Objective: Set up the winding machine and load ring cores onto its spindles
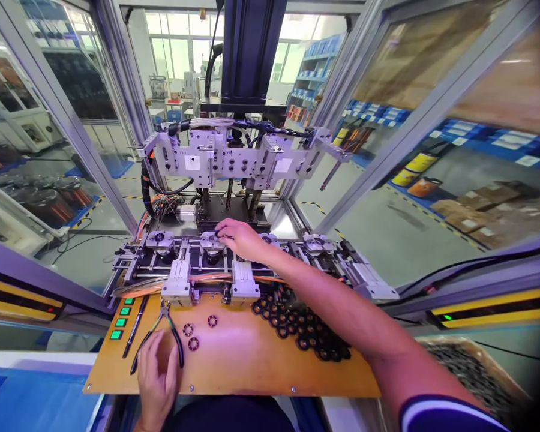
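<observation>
My right hand (240, 237) reaches forward with its fingers bent at the second fixture (212, 241) from the left; a small dark piece shows by the fingertips, partly hidden. My left hand (156, 369) rests over the board's front left, fingers loosely spread between the handles of the pliers (164, 315); no grip on them is visible. Three small rings, one of them a copper-and-black ring (193, 344), lie right of the pliers. Many black ring parts (302, 343) are spread at the right, under my right forearm.
The orange board (234, 375) has green buttons (120, 323) and a thin black tool (135, 327) at left. Above the fixtures hangs a metal gantry plate (238, 159). Frame posts stand both sides. A box of dark parts (472, 366) sits at lower right.
</observation>
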The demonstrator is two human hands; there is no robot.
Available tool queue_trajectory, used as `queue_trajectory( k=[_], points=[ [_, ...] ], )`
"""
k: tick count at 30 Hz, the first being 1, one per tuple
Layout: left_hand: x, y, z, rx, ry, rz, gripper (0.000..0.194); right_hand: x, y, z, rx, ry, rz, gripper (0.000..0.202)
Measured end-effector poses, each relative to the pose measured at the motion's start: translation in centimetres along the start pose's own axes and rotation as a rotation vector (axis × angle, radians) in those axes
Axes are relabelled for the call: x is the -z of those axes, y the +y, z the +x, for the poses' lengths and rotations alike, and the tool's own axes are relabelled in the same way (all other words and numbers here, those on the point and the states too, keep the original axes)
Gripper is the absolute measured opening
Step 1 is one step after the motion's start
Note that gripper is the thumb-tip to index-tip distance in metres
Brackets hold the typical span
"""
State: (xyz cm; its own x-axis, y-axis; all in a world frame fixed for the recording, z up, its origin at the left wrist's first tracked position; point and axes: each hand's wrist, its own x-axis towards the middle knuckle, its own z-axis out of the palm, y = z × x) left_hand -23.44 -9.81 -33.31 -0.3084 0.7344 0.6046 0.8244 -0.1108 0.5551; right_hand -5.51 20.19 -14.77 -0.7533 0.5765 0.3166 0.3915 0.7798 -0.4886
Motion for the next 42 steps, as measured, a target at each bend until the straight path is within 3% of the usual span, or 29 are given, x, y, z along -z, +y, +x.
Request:
queue_trajectory(
  k=[6, 21, 28, 35, 42],
  points=[
    [-0.3, 0.3, 0.2, 0.049, -0.005, 0.013, 0.043, -2.0, 1.5, 2.1, 0.015, -0.167, -0.077, 0.017],
    [-0.3, 0.0, 0.2, 0.059, -0.019, 0.02, 0.043, -1.7, -0.5, 2.9, -0.114, -0.411, -0.391, 0.02],
    [-0.4, 0.1, 0.2, 0.064, -0.017, 0.016, 0.043, -1.8, -0.7, 2.9, -0.106, -0.434, -0.471, 0.024],
    [-0.3, -0.1, 0.0, 0.066, -0.022, 0.012, 0.043, -1.4, -0.2, 0.2, 0.003, -0.415, -0.445, 0.038],
    [-0.5, -0.3, -0.1, 0.047, -0.009, 0.019, 0.042, -2.0, -0.4, -0.5, 0.022, -0.317, -0.411, 0.041]
  ],
)
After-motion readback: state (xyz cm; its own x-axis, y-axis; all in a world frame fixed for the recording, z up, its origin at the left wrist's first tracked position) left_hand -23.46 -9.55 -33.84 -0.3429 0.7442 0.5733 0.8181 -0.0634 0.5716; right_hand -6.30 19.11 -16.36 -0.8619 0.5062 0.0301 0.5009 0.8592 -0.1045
